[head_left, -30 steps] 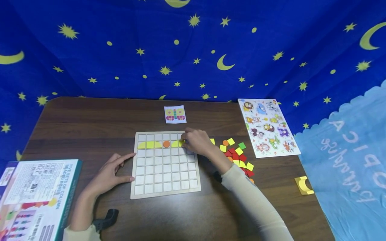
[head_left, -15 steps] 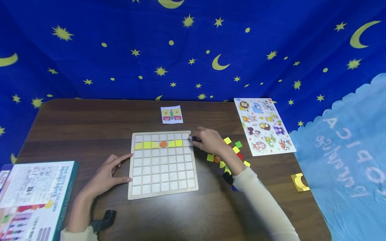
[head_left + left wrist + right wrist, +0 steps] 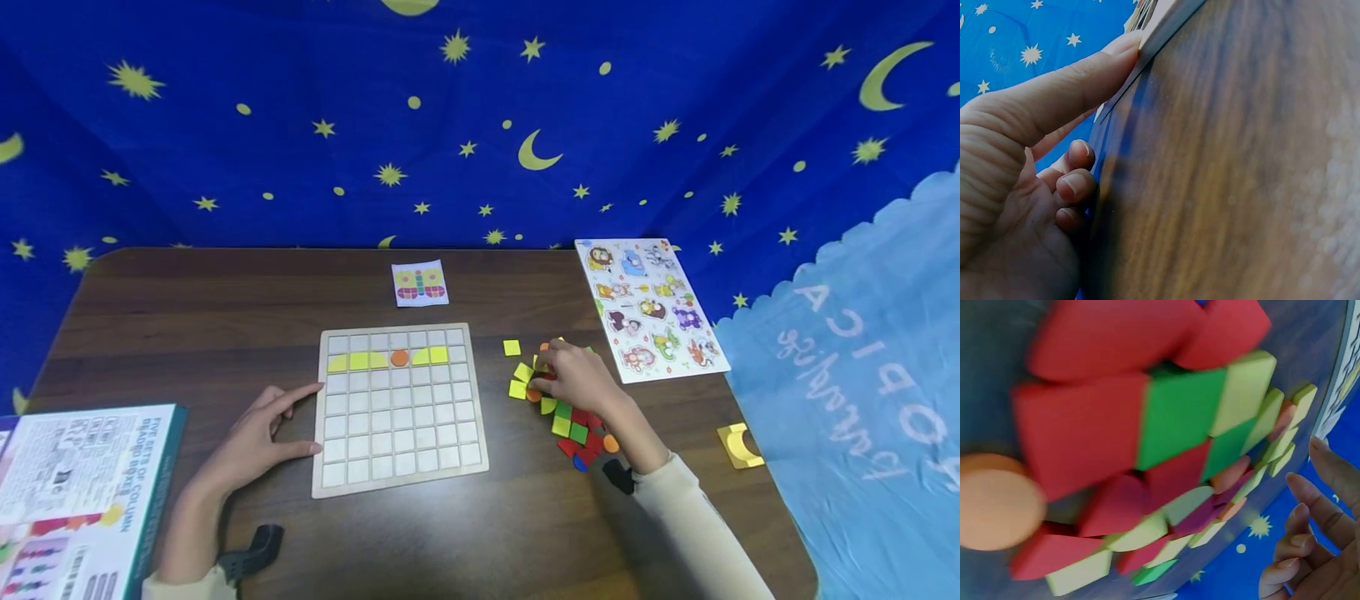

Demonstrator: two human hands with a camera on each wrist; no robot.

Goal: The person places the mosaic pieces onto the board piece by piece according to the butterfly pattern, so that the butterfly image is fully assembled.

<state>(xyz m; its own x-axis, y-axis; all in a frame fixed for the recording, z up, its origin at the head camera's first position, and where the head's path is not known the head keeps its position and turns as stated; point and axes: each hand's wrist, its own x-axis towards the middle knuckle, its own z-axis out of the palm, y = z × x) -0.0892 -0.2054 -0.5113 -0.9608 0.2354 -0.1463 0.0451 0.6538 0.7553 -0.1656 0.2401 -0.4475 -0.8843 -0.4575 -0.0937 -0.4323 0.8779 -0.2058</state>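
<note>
Board (image 3: 405,417), pale and square-gridded, lies flat on the dark, wood-grained table (image 3: 420,546); its second row from the far edge bears yellow tiles (image 3: 360,361) and an orange disc (image 3: 400,357); to its right lies a pile (image 3: 578,433) of smooth, flat squares, discs and curved pieces; the left hand (image 3: 251,437), thumb and index spread, touches the board's left edge; the right hand (image 3: 579,379) is over the pile, fingers loosely bent; whether they touch a piece, I cannot tell.
</note>
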